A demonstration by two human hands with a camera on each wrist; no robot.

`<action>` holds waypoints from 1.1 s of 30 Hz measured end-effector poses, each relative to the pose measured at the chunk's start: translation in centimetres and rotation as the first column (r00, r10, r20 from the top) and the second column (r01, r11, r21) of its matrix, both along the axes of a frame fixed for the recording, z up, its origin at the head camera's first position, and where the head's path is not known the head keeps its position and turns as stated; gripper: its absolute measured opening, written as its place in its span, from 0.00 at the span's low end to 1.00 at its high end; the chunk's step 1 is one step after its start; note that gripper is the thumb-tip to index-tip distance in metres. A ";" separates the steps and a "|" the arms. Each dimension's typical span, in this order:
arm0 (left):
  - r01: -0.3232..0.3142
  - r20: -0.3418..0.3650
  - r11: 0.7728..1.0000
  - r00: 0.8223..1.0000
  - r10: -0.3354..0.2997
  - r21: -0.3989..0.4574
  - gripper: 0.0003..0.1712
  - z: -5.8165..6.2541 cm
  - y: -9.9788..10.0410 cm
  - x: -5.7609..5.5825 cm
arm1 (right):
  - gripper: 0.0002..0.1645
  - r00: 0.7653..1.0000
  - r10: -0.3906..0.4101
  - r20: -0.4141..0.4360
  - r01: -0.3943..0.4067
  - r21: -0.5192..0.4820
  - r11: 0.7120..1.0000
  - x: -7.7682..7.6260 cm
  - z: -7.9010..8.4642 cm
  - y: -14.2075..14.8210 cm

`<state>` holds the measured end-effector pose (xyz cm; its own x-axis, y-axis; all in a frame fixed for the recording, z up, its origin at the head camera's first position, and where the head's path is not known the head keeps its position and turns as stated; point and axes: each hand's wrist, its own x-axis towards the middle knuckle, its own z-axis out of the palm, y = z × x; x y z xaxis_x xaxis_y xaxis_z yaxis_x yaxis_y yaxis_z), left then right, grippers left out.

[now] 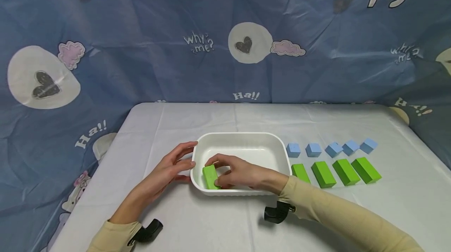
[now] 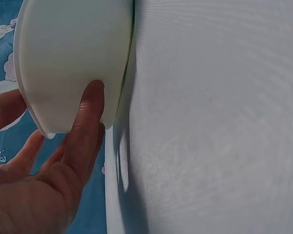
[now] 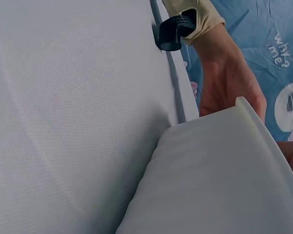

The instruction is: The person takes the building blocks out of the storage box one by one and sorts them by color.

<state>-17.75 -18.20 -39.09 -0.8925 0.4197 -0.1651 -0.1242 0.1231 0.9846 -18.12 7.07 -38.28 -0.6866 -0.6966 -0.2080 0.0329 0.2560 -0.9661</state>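
A white rectangular tray [image 1: 243, 134] stands on the table, its long side facing me. My right hand [image 1: 241, 171] reaches inside and pinches a green block [image 1: 210, 177] between thumb and fingers, close to the tray's left end. At that same end, my left hand [image 1: 169, 171] touches the outside with loosely extended fingers. The left wrist view has one fingertip of the left hand [image 2: 58, 175] against the outer wall of the tray [image 2: 73, 58]. From the right wrist, the tray's side [image 3: 219, 180] hides most of the right hand.
Right of the tray, several light blue cubes [image 1: 313, 150] form a row, with several green blocks [image 1: 323, 174] in a row nearer me. A white cloth [image 1: 225, 228] covers the table. Behind it hangs a blue printed curtain [image 1: 176, 71].
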 end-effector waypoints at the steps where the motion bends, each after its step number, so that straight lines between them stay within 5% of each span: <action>1: 0.000 -0.001 1.000 1.000 0.000 -0.001 0.33 0.1 0.0 0.0 | 0.26 1.000 -0.002 0.008 0.002 -0.006 1.000 0.0 0.0 0.0; 15: 0.027 -0.016 1.000 1.000 -0.027 0.002 0.33 0.2 0.0 0.0 | 0.23 0.991 -0.054 0.121 0.077 -0.187 0.979 0.1 0.3 0.2; 33: 0.022 -0.012 1.000 1.000 -0.022 -0.006 0.33 0.0 0.0 -0.1 | 0.27 0.987 -0.139 0.076 0.153 -0.221 0.963 0.3 1.2 2.8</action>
<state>-17.81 -18.16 -39.06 -0.8851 0.4382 -0.1566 -0.1094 0.1312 0.9853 -17.87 9.91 -37.05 -0.7755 -0.6234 -0.1000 0.1122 0.0197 -0.9935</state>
